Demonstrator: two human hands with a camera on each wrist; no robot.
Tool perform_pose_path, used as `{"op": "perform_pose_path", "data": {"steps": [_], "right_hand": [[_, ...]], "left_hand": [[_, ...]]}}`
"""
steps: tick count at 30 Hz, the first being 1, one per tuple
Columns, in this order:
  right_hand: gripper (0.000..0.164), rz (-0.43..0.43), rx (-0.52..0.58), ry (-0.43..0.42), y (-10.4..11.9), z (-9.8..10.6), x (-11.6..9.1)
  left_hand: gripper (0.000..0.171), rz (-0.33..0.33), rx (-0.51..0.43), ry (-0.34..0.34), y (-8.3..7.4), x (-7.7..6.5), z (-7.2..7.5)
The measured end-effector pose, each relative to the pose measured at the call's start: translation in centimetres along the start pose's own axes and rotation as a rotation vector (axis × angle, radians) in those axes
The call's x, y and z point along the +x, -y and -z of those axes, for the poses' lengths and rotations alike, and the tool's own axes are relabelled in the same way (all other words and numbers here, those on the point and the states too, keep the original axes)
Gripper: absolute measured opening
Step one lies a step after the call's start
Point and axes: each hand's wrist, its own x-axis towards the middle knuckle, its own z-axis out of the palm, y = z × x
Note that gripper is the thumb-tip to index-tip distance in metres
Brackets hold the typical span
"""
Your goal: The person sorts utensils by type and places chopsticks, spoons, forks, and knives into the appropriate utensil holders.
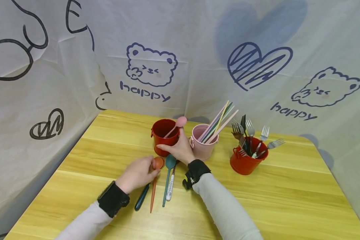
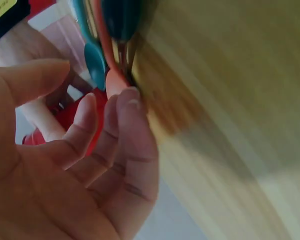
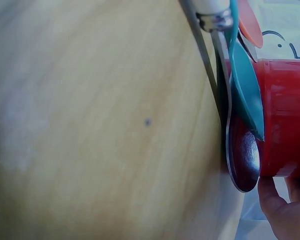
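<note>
My right hand [image 1: 181, 148] holds the red bucket [image 1: 159, 145] by its right side, thumb across the front. A pink spoon [image 1: 181, 121] leans inside that bucket. At the front of it, my left hand [image 1: 138, 173] touches the bowl of an orange spoon [image 1: 153, 196] with its fingertips; in the left wrist view the thumb stands apart. Beside it lie a teal spoon [image 1: 170, 162], a metal spoon [image 3: 244, 155] with a white handle [image 1: 170, 188], and a utensil with a dark green handle [image 1: 142, 200], its head mostly hidden by the left hand.
Right of the red bucket stands a pink bucket [image 1: 202, 151] with several coloured straws [image 1: 216, 123]. Farther right, another red bucket [image 1: 243, 165] holds several forks [image 1: 250, 126]. A white cloth [image 1: 198, 50] with drawings hangs behind the wooden table [image 1: 288, 200].
</note>
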Motion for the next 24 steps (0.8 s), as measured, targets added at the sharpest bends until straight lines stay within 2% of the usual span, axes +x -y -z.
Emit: {"op": "perform_pose_path", "data": {"steps": [7,13,24], "right_hand": [[0.087,0.004,-0.01,-0.012,-0.5,-0.1,0.0],[0.085,-0.004,-0.018,-0.014,-0.4,-0.2,0.0],[0.085,-0.034,-0.023,-0.009,-0.3,-0.1,0.0]], "left_hand": [[0.026,0.026,0.045,0.072,-0.4,-0.4,-0.8],[0.033,0.045,0.118,0.087,-0.4,-0.4,-1.3],[0.035,0.072,0.179,0.112,-0.7,-0.2,-1.3]]}}
